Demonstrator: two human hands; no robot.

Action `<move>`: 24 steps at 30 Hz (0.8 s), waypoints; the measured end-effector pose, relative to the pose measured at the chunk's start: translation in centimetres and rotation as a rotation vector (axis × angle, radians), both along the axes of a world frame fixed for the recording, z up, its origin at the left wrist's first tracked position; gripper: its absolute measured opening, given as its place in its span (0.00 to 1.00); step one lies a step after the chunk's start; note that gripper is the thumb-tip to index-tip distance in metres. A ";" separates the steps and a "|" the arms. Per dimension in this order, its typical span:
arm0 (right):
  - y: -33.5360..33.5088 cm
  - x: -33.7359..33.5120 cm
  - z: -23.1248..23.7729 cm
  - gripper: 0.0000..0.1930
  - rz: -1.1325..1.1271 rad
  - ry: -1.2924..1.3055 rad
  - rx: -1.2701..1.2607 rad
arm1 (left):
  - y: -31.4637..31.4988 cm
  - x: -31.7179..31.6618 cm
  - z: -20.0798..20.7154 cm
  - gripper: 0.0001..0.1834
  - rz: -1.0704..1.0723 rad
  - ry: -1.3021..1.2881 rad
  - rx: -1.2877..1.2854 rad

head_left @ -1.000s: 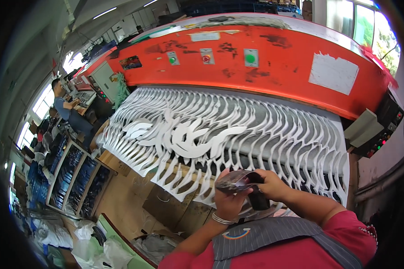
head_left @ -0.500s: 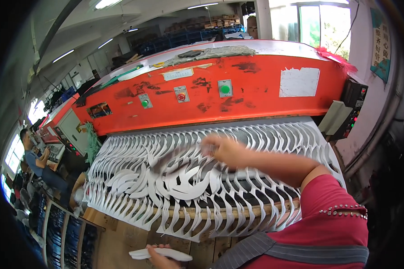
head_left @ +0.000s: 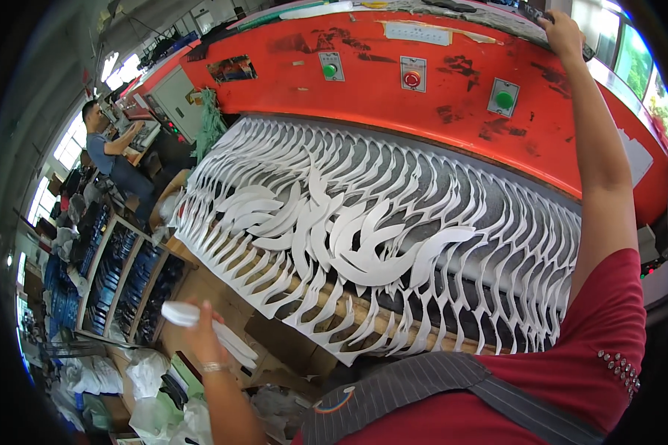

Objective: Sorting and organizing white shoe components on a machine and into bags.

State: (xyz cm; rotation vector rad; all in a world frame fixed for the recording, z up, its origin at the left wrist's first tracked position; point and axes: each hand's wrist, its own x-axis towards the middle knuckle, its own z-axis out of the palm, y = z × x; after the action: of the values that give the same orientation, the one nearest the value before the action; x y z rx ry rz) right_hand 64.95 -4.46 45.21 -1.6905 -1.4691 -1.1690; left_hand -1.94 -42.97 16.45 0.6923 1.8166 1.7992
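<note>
My left hand (head_left: 206,337) is closed around a stack of white crescent-shaped pieces (head_left: 234,345), held low at the left, off the sheet's front edge. My right arm reaches far up to the right, and my right hand (head_left: 564,35) is on the machine's top edge. Its fingers close on a dark object (head_left: 533,12) that shows on both sides of the hand; its kind is unclear. A white sheet (head_left: 523,278) cut into rows of curved slots covers the machine's bed. Loose white crescent pieces (head_left: 367,263) lie heaped on its middle.
The red machine beam (head_left: 453,111) spans the far side, with green and red push buttons (head_left: 413,78). A shelf rack of dark blue items (head_left: 122,274) and plastic bags (head_left: 152,415) stand at the left. Beyond, another person (head_left: 115,152) stands beside a second machine.
My right hand has gone from over the heap up to the machine's top. My left hand has risen and moved left with the white pieces. The view has turned left.
</note>
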 end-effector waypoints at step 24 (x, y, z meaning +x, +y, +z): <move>-24.0 -38.7 -34.2 0.55 0.494 0.339 -1.331 | 36.0 -13.4 -7.1 0.71 -1.332 1.189 -0.571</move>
State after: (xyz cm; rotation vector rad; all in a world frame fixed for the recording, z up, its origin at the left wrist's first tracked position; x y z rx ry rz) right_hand 26.26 -28.48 11.05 -1.8661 -2.4091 0.5426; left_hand -15.32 -6.93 9.35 2.2068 1.4609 -0.1164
